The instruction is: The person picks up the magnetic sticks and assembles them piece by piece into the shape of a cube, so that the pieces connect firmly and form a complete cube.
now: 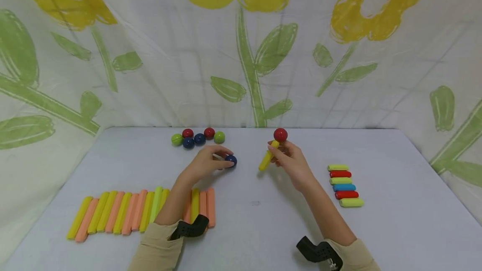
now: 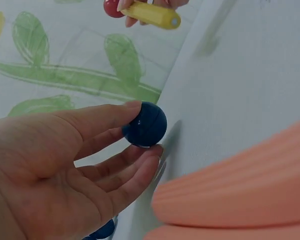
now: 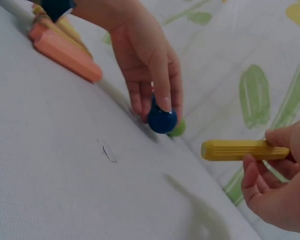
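My left hand (image 1: pixel 203 164) pinches a dark blue ball (image 1: pixel 232 161) between thumb and fingertips, just above the table. In the left wrist view the thumb lies on top of this ball (image 2: pixel 147 126) and the fingertips beneath it. To the right, my right hand (image 1: pixel 295 165) holds a yellow ridged rod (image 1: pixel 265 161), tilted, with its near end pointing down and left. A red ball (image 1: pixel 280 134) sits at the rod's upper end. In the right wrist view the rod (image 3: pixel 235 150) is gripped near one end; the red ball is hidden there.
Several red, dark blue and green balls (image 1: pixel 200 139) cluster at the back left. A row of long yellow, orange and green rods (image 1: pixel 124 212) lies front left, partly under my left arm. Short coloured rods (image 1: pixel 344 187) are stacked in a column at right. A flowered cloth (image 1: pixel 165 74) hangs behind.
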The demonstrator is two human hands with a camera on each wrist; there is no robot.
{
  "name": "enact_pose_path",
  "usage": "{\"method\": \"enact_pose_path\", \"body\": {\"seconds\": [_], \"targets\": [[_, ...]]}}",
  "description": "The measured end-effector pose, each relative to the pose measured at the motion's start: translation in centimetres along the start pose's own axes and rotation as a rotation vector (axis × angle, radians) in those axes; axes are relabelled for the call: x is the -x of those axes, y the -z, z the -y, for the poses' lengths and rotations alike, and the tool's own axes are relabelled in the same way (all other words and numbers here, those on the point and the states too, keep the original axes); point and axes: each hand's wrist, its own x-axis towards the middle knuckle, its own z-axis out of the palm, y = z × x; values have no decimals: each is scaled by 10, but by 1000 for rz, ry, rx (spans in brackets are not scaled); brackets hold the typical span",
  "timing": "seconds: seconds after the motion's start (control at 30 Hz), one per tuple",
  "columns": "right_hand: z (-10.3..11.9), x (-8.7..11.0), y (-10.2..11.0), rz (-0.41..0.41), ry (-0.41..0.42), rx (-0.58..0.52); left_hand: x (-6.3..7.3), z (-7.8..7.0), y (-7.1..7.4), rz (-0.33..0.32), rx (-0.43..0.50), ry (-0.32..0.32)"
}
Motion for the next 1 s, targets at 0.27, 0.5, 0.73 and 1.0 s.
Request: {"method": "enact_pose_path", "body": {"seconds": [0.27,0.5,0.73,1.0], "targets": [[-3,0,-6,-7,-55,-217,0,-7,-4,66,161,-37],[-1,1,-9,-64,-87,-353,0,-16,-9,109,241,-57],[-2,1,-8,-97,-82,-366,1,-20,-12,75,274,-32],[-2,-3,-2,-66,-71,-296,-3,-26,-16,-45,279,-3]]}}
